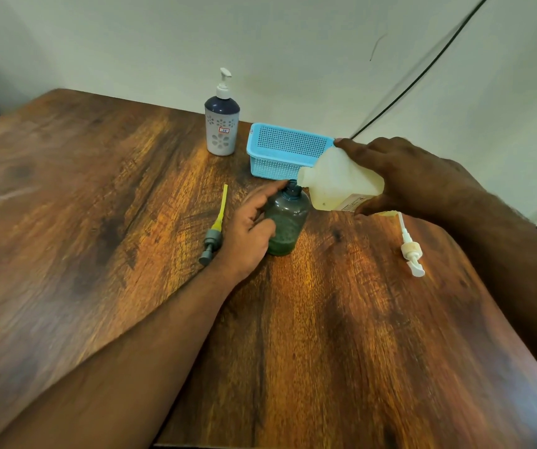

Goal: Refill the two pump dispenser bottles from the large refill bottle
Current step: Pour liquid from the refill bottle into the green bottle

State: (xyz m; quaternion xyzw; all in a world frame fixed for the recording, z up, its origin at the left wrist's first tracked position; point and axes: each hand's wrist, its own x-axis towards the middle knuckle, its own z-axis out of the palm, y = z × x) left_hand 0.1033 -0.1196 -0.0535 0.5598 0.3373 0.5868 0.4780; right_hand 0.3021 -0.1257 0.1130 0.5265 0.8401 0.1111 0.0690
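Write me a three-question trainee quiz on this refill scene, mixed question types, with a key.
1. True or false: the refill bottle is tipped with its mouth at the neck of the green bottle.
2. Which hand steadies the green bottle? A) left hand B) right hand C) neither
3. Fill in: the white-and-blue dispenser beside the basket has its pump ____ (on/off).

Key: 1 true; 2 A; 3 on. The grey pump and white pump lie loose on the table.
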